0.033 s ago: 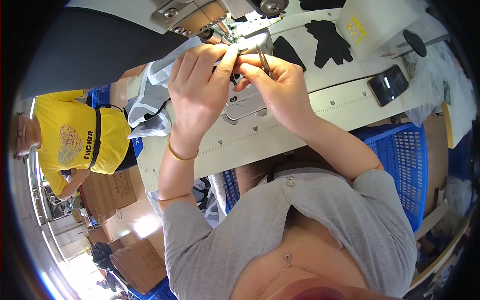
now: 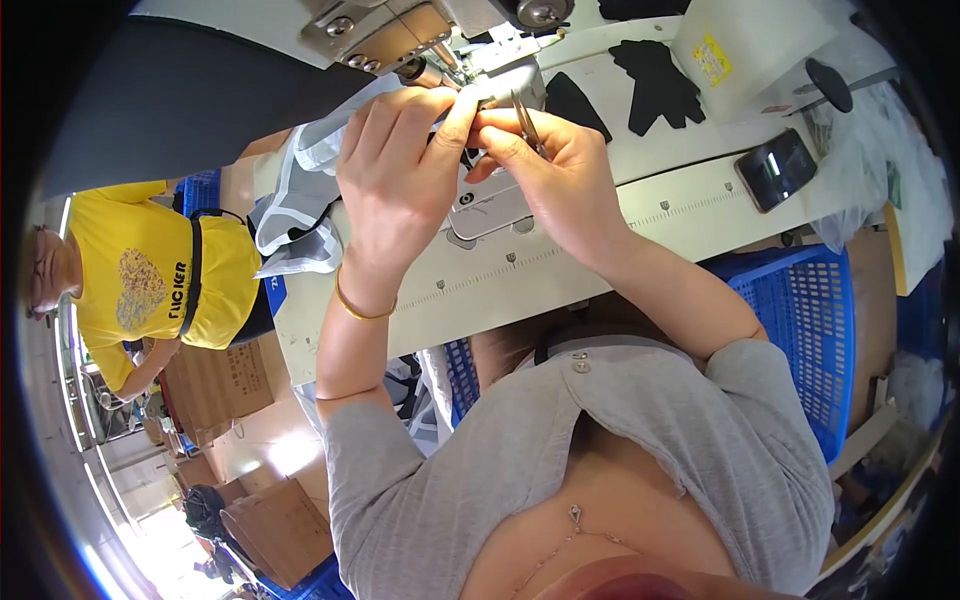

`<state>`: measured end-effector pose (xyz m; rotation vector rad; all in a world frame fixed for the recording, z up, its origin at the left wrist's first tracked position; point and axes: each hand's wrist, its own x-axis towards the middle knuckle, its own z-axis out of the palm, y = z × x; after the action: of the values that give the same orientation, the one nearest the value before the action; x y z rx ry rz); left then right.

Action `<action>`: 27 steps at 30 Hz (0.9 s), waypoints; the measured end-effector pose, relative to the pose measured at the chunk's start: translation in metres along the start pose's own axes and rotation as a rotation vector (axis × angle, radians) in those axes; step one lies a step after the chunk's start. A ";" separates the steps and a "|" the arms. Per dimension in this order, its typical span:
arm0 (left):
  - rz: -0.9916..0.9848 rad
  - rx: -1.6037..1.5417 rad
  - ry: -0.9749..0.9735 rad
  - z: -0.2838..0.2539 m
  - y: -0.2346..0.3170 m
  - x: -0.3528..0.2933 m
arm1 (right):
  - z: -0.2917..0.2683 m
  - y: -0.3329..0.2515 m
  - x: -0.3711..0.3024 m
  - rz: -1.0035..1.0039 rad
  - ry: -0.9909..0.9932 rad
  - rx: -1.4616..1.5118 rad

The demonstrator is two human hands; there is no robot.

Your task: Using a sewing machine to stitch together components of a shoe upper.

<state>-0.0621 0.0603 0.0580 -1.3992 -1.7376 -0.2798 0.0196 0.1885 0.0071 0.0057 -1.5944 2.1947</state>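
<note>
Just below the needle area of a sewing machine [image 2: 400, 40], my two hands meet at their fingertips. My left hand [image 2: 405, 170] is closed in a pinch, its back toward me; a bit of dark material shows by the fingers, but I cannot make out what it is. My right hand [image 2: 565, 175] is closed too, with metal thread snips [image 2: 527, 125] held in it, tips pointing up and away. Its thumb and forefinger also pinch close to the left fingertips. Grey fabric with white edging [image 2: 310, 190] lies bunched left of my left hand.
Black gloves [image 2: 660, 90] and a dark fabric piece [image 2: 577, 105] lie on the sewing table [image 2: 400, 300] to the right. A phone [image 2: 777, 170] rests near its right end. Blue baskets [image 2: 800, 320] stand below. A person in yellow [image 2: 150, 260] is at the left, near cardboard boxes [image 2: 215, 385].
</note>
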 end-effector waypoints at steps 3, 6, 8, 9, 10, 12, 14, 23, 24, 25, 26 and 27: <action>0.047 0.010 -0.013 0.004 -0.001 0.001 | 0.000 -0.003 -0.001 -0.003 -0.019 0.000; -0.096 -0.124 0.122 0.014 0.005 -0.004 | 0.001 0.002 0.000 -0.052 -0.024 0.034; -0.411 -0.282 0.143 0.013 0.016 -0.006 | -0.002 -0.007 -0.004 0.034 -0.038 0.026; -0.366 -0.244 0.152 0.014 0.018 -0.006 | -0.002 -0.011 -0.006 0.124 -0.054 0.016; -0.364 -0.243 0.152 0.014 0.019 -0.005 | -0.002 -0.010 -0.006 0.122 -0.054 0.018; -0.343 -0.219 0.130 0.013 0.019 -0.004 | -0.002 -0.007 -0.007 0.082 -0.050 0.089; -0.325 -0.207 0.129 0.013 0.019 -0.002 | -0.003 -0.010 -0.008 0.100 -0.051 0.082; -0.315 -0.170 0.103 0.011 0.018 -0.006 | 0.002 -0.013 -0.009 0.156 -0.059 0.077; -0.319 -0.179 0.103 0.010 0.018 -0.007 | 0.002 -0.013 -0.010 0.178 -0.075 0.094; -0.320 -0.179 0.106 0.010 0.018 -0.008 | 0.003 -0.013 -0.010 0.177 -0.077 0.091; -0.316 -0.185 0.101 0.010 0.018 -0.008 | 0.003 -0.011 -0.010 0.159 -0.072 0.091; -0.316 -0.185 0.096 0.009 0.018 -0.010 | 0.004 -0.010 -0.010 0.142 -0.074 0.093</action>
<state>-0.0512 0.0655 0.0394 -1.2115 -1.8872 -0.6836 0.0308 0.1836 0.0148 0.0017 -1.5739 2.4021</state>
